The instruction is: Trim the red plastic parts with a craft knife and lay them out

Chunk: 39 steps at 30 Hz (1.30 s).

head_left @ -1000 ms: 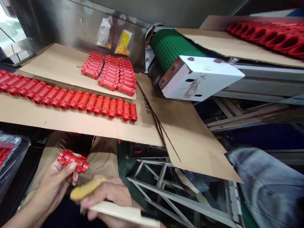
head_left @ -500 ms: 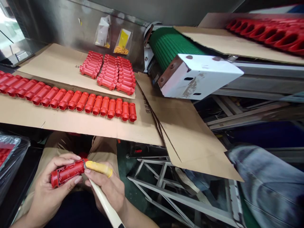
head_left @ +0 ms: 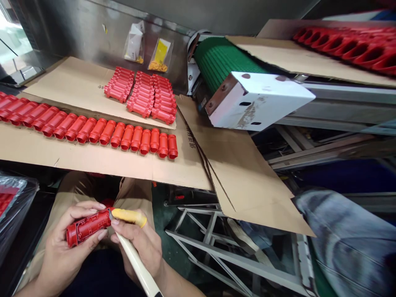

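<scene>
The left hand wraps around a red, apparently plastic tube, tilted above the lap with its intricately ridged cutaway side facing up, while the right hand grips a smooth, pale-handled tool whose greyish tip meets the tube's nearer end; should that tip skid off the hard edge, it could gouge the part or nick the left hand, though a thin yellow finger cover probably shields one right finger. Beyond, glossy ribbed cylinders line matte brown cardboard, where a bump could roll their rounded bodies askew
</scene>
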Each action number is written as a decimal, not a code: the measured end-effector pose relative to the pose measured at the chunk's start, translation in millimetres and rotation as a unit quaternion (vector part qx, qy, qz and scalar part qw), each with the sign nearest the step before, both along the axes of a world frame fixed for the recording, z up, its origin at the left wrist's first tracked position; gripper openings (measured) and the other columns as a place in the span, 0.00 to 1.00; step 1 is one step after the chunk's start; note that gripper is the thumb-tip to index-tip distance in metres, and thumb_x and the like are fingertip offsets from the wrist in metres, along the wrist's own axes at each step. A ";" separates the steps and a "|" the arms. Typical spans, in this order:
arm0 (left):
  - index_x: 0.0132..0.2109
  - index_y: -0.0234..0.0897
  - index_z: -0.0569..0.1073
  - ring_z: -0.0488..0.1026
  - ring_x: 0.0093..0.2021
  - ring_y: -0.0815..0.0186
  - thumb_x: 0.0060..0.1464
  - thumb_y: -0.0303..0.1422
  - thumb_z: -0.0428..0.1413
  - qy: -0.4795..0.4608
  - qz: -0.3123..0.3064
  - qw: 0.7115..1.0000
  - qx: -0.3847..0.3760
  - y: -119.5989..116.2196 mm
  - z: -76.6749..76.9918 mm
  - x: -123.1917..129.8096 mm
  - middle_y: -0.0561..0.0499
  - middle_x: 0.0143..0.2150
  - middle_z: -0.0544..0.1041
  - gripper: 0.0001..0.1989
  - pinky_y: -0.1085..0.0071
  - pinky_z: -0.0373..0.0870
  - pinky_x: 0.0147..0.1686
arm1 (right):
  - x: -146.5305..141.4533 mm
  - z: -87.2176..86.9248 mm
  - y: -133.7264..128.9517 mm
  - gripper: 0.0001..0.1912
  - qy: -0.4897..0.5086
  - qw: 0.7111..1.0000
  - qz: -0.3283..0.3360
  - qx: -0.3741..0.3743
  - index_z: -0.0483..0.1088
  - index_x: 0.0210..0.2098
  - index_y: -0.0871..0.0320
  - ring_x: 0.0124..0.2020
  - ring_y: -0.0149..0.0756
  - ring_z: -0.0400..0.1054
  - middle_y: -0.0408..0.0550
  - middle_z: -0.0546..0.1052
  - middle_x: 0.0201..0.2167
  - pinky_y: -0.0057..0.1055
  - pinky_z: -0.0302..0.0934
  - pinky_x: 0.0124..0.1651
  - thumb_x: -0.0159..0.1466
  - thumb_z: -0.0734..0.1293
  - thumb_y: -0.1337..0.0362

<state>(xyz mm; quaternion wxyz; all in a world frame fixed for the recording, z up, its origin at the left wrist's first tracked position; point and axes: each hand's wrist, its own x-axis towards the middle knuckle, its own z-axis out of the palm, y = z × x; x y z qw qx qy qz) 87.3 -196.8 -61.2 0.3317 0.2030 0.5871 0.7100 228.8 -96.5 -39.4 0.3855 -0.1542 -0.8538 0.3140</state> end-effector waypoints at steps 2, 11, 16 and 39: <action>0.40 0.47 0.83 0.80 0.50 0.59 0.51 0.32 0.74 0.002 0.008 1.000 -0.001 0.0 -0.5 1.4 0.49 0.46 0.84 0.10 0.70 0.79 0.50 | -0.3 0.8 -0.1 0.18 -0.007 1.000 0.002 -0.008 0.74 0.55 0.60 0.41 0.42 0.78 0.55 0.83 0.41 0.39 0.80 0.46 0.68 0.67 0.79; 0.41 0.39 0.80 0.74 0.23 0.72 0.45 0.37 0.77 -0.240 -0.044 0.970 -0.025 7.9 10.4 -5.8 0.51 0.42 0.84 0.19 0.74 0.77 0.25 | 15.5 4.3 30.1 0.15 -0.047 0.998 -0.022 0.041 0.75 0.56 0.57 0.46 0.43 0.81 0.57 0.83 0.48 0.38 0.81 0.45 0.73 0.65 0.75; 0.47 0.42 0.75 0.80 0.26 0.64 0.45 0.38 0.77 -0.233 -0.055 0.970 -0.029 6.8 12.6 -7.0 0.49 0.45 0.86 0.25 0.68 0.81 0.29 | 19.5 9.4 29.1 0.15 -0.017 0.988 -0.096 -0.117 0.79 0.50 0.51 0.43 0.39 0.83 0.47 0.86 0.43 0.34 0.80 0.49 0.70 0.70 0.76; 0.51 0.48 0.86 0.77 0.57 0.55 0.56 0.39 0.71 -0.114 -0.252 0.955 0.104 23.7 -16.5 -31.2 0.43 0.55 0.80 0.15 0.70 0.77 0.52 | 25.5 40.4 48.7 0.26 -0.187 0.945 0.083 -0.254 0.77 0.36 0.57 0.32 0.36 0.68 0.46 0.74 0.28 0.32 0.64 0.38 0.77 0.61 0.44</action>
